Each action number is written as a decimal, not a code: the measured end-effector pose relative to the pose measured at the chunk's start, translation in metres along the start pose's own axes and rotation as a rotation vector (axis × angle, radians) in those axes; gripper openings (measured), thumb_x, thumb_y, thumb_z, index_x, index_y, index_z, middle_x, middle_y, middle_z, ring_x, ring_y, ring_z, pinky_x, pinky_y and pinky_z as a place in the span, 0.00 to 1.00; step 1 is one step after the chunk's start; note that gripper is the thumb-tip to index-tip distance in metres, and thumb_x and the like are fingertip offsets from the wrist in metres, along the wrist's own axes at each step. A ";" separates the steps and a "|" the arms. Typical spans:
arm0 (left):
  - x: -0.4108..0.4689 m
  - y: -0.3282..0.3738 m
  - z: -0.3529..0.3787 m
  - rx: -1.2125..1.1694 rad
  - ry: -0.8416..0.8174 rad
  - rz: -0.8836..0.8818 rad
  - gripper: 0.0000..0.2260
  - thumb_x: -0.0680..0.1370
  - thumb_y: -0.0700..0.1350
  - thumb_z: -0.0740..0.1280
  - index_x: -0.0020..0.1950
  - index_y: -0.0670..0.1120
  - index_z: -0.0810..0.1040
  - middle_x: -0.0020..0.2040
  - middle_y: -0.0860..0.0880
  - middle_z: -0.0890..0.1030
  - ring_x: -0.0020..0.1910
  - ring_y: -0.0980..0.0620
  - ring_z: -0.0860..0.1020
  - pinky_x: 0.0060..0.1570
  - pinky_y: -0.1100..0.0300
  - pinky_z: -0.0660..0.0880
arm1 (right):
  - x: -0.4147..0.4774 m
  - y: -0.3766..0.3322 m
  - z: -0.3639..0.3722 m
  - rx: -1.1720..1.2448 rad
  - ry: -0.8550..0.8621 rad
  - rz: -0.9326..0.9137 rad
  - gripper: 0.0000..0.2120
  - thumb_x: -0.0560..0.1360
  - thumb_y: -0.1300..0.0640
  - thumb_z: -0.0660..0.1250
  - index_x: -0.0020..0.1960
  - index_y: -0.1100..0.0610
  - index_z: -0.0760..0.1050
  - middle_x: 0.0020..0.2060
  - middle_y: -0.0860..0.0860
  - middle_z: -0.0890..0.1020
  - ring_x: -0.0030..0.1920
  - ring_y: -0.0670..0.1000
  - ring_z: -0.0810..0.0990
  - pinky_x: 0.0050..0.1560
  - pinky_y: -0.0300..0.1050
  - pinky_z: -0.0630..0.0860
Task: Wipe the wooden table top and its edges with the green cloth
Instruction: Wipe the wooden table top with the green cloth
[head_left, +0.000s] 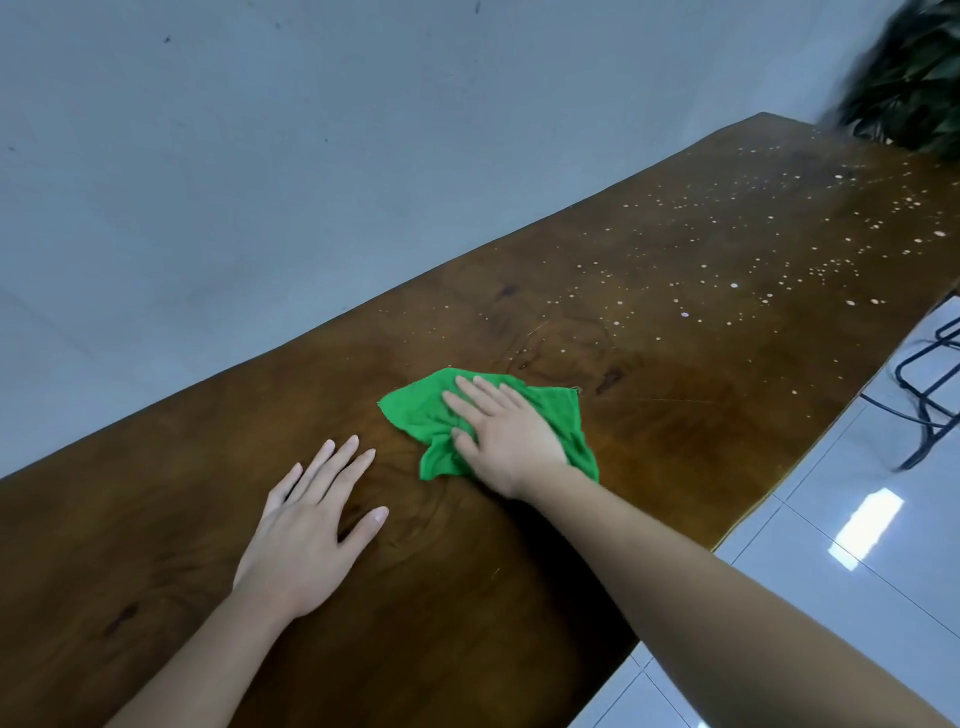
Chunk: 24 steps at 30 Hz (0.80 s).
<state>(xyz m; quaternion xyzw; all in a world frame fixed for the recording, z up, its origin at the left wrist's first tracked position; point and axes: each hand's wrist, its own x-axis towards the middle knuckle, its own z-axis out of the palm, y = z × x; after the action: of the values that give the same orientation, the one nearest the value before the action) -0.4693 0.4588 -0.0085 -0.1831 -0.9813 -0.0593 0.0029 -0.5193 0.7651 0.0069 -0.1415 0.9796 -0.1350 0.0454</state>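
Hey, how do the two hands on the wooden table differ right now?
The right hand presses on the green cloth; the left hand rests on the bare wooden table. The right hand reaches farther up the table; the left hand lies nearer the camera. The left hand's thumb splays wider than the right hand's. Both lie palm down with straight fingers.

**Tally by kind**

One wooden table (675, 364) is seen; one green cloth (415, 410) is counted on the table's top; two hands are counted on the table, a left hand (306, 535) laid flat on the bare wood and a right hand (498, 431) laid on the cloth; one leafy plant (914, 78) is seen at the table's far end; one black metal frame (930, 395) is seen on the floor beside the table; pale specks (734, 285) scattered over the table's far half are too many to be counted.
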 end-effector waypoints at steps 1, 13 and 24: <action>0.000 0.000 0.000 -0.001 0.001 -0.004 0.36 0.84 0.77 0.42 0.90 0.66 0.51 0.91 0.63 0.47 0.89 0.62 0.41 0.89 0.47 0.46 | 0.001 0.016 -0.006 -0.005 0.009 0.037 0.32 0.88 0.37 0.43 0.90 0.44 0.50 0.89 0.45 0.48 0.89 0.48 0.45 0.86 0.49 0.38; 0.003 -0.003 0.006 0.003 0.034 0.001 0.35 0.85 0.77 0.43 0.90 0.65 0.53 0.91 0.62 0.49 0.90 0.59 0.44 0.88 0.47 0.48 | -0.013 0.170 -0.055 -0.004 0.152 0.583 0.31 0.89 0.40 0.45 0.90 0.47 0.51 0.90 0.49 0.49 0.90 0.52 0.46 0.88 0.54 0.44; 0.003 -0.002 0.004 0.000 0.023 -0.005 0.35 0.85 0.77 0.41 0.90 0.65 0.51 0.91 0.63 0.46 0.89 0.60 0.41 0.89 0.48 0.47 | 0.074 0.034 -0.022 -0.033 0.078 0.371 0.36 0.85 0.34 0.39 0.90 0.43 0.48 0.90 0.49 0.47 0.90 0.56 0.44 0.88 0.60 0.42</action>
<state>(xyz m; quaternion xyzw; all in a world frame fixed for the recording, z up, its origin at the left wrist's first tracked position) -0.4727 0.4588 -0.0127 -0.1799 -0.9816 -0.0615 0.0142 -0.6018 0.7805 0.0146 0.0460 0.9920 -0.1137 0.0292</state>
